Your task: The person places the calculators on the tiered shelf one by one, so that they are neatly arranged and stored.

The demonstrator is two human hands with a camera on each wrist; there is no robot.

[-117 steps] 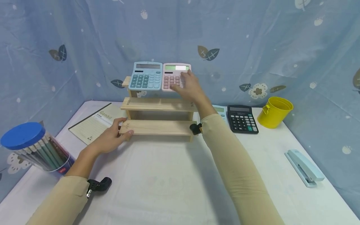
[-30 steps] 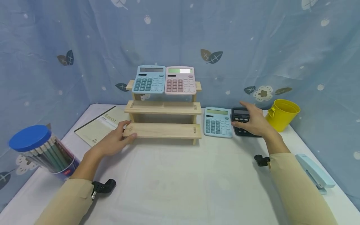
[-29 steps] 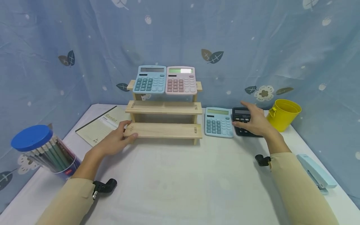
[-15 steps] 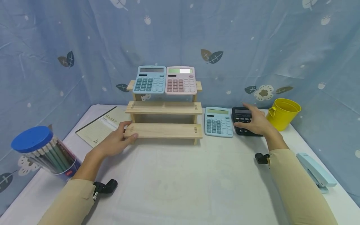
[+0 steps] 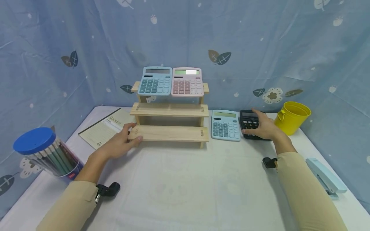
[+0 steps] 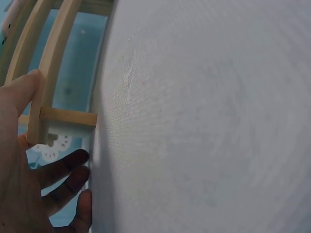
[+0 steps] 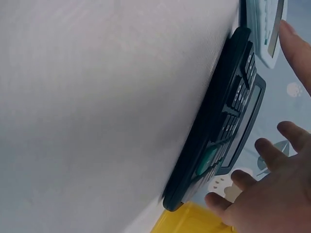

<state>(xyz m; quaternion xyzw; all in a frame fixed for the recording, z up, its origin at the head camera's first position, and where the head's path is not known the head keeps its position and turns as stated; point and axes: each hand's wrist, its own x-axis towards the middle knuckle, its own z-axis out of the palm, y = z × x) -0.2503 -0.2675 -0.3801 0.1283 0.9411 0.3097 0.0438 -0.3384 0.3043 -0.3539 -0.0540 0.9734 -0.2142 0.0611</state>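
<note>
My left hand [image 5: 117, 146] pinches the left end of the lowest board of a three-step wooden shelf [image 5: 170, 133]. In the left wrist view, the thumb lies on the shelf's [image 6: 68, 116] board edge and the other fingers spread out beyond it. My right hand [image 5: 264, 126] hovers over a black calculator [image 5: 249, 121], thumb and fingers spread. The right wrist view has the fingers [image 7: 269, 155] apart from its keys, with the calculator flat on the cloth. Left of it lies a light blue calculator [image 5: 225, 125]. Another blue calculator [image 5: 154, 81] and a pink calculator [image 5: 187, 82] lean side by side on the top step.
A yellow bucket [image 5: 292, 118] stands just right of the black calculator, with a light blue stapler [image 5: 326, 176] nearer on the right. At left are a notepad [image 5: 105, 128] and a blue-lidded tub of pencils [image 5: 52, 155]. A patterned curtain [image 5: 237, 38] borders the table.
My right hand has left the pink calculator on the top step and gone right to the black calculator, lowering slightly over it in the last second. My left hand stays on the shelf.
</note>
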